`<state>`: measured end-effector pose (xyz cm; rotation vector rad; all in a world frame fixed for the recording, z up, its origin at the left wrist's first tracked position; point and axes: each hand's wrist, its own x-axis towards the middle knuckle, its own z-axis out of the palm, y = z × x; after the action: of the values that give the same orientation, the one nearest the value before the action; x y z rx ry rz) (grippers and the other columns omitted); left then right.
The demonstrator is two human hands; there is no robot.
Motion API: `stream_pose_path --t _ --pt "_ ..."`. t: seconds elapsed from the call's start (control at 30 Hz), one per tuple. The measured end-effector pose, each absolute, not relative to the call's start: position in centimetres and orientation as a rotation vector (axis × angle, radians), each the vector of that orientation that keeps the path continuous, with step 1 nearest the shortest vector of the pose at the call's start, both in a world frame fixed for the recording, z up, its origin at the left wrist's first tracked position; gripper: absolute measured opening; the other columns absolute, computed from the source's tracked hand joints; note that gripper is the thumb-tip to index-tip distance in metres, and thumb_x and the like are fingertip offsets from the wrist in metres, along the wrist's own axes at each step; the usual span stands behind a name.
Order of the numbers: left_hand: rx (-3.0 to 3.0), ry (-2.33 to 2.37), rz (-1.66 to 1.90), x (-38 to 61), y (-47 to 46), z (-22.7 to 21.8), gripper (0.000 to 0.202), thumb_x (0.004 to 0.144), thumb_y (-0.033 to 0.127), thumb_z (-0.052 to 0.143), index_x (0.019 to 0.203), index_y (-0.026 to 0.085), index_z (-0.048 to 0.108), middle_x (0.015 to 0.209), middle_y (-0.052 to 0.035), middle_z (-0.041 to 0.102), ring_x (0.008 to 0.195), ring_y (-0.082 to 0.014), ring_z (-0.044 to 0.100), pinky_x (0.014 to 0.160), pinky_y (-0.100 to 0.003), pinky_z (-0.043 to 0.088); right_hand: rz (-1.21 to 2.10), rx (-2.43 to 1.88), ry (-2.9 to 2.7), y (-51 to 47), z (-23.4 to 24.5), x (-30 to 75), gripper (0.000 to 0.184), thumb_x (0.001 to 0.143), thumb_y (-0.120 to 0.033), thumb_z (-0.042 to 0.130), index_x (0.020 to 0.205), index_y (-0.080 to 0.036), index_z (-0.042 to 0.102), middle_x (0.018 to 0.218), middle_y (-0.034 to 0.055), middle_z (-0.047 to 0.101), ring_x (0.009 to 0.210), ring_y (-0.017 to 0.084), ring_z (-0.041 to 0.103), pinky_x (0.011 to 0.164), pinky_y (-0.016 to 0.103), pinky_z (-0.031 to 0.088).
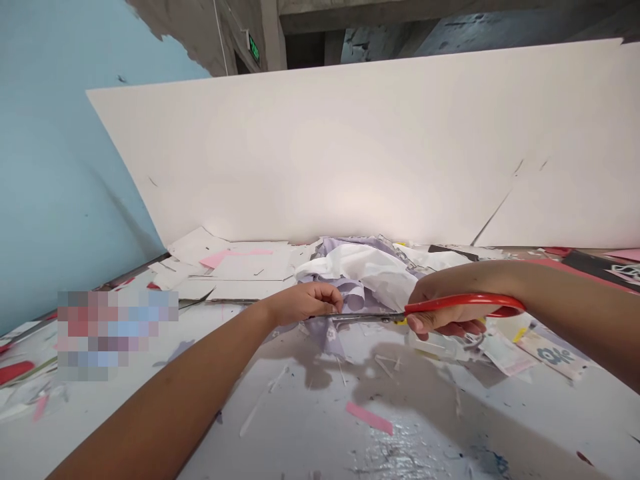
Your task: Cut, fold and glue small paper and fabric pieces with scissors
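My right hand (443, 307) is closed around the red handles of a pair of scissors (465, 305), whose metal blades (367, 318) point left toward my other hand. My left hand (305, 301) pinches a pale lilac piece of paper (350, 297) that hangs down over the blades. Both hands hover just above a white table top (320, 427), in front of a heap of crumpled white and lilac paper (365, 263).
A large white board (360, 153) leans upright behind the table. White and pink sheets (230, 267) lie at the back left. A pink strip (369, 418) and thin paper slivers litter the table. Printed cards (550, 352) lie at right, and a blue wall (55, 167) stands at left.
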<state>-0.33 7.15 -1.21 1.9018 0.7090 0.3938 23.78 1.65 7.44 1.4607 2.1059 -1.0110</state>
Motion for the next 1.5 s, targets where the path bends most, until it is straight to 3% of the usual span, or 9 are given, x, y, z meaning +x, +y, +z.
stream_pose_path --t 0.13,0.47,0.8,1.0,1.33,1.5 --pt "1.876 0.708 0.346 -0.3 7.2 -1.2 0.008 0.071 0.017 0.048 0.074 0.017 0.055 0.068 0.0033 0.045 0.058 -0.0079 0.034 0.053 -0.020 0.026 -1.045 1.408 2.065 2.2 7.2 23.7 0.049 0.073 -0.063 0.039 0.076 -0.017 0.057 0.051 -0.0049 0.042 0.039 0.008 0.039 0.045 0.026 0.036" --pt "1.799 0.713 0.300 -0.2 7.1 -1.5 0.008 0.068 0.016 0.049 0.072 0.017 0.056 0.070 0.0035 0.050 0.063 -0.0083 0.042 0.058 -0.020 0.031 -1.056 1.386 2.070 2.2 6.8 23.9 0.056 0.073 -0.066 0.035 0.073 -0.016 0.060 0.047 -0.0054 0.042 0.033 0.005 0.035 0.039 0.022 0.032" --pt "1.716 0.710 0.272 -0.3 7.6 -1.9 0.003 0.065 0.017 0.052 0.068 0.016 0.053 0.063 0.0035 0.049 0.053 -0.0068 0.040 0.049 -0.019 0.028 -1.072 1.436 2.102 1.1 7.0 23.2 0.047 0.074 -0.063 0.039 0.071 -0.018 0.053 0.050 -0.0067 0.037 0.037 0.004 0.031 0.041 0.020 0.029" --pt "1.697 0.688 0.288 -0.4 7.6 -1.8 0.003 0.064 0.013 0.051 0.065 0.016 0.052 0.059 0.0051 0.046 0.048 -0.0054 0.036 0.045 -0.018 0.025 -1.046 1.410 2.062 1.0 6.2 23.5 0.049 0.076 -0.065 0.028 0.059 -0.020 0.034 0.052 -0.0048 0.037 0.038 0.006 0.029 0.040 0.021 0.027" --pt "1.684 0.680 0.229 -0.4 7.6 -2.2 0.003 0.063 0.014 0.055 0.065 0.016 0.054 0.063 0.0047 0.051 0.051 -0.0053 0.041 0.046 -0.018 0.029 -1.293 1.277 2.045 0.9 4.6 24.0 0.061 0.066 -0.078 0.019 0.062 -0.021 0.038 0.054 -0.0047 0.035 0.042 0.008 0.029 0.047 0.026 0.031" --pt "1.662 0.684 0.222 -0.5 7.7 -2.3 0.004 0.063 0.015 0.056 0.064 0.016 0.053 0.061 0.0052 0.052 0.050 -0.0049 0.041 0.046 -0.017 0.028 -1.340 1.256 2.083 1.1 4.2 24.0 0.058 0.072 -0.073 0.019 0.063 -0.019 0.041 0.050 -0.0051 0.036 0.039 0.008 0.033 0.045 0.025 0.032"
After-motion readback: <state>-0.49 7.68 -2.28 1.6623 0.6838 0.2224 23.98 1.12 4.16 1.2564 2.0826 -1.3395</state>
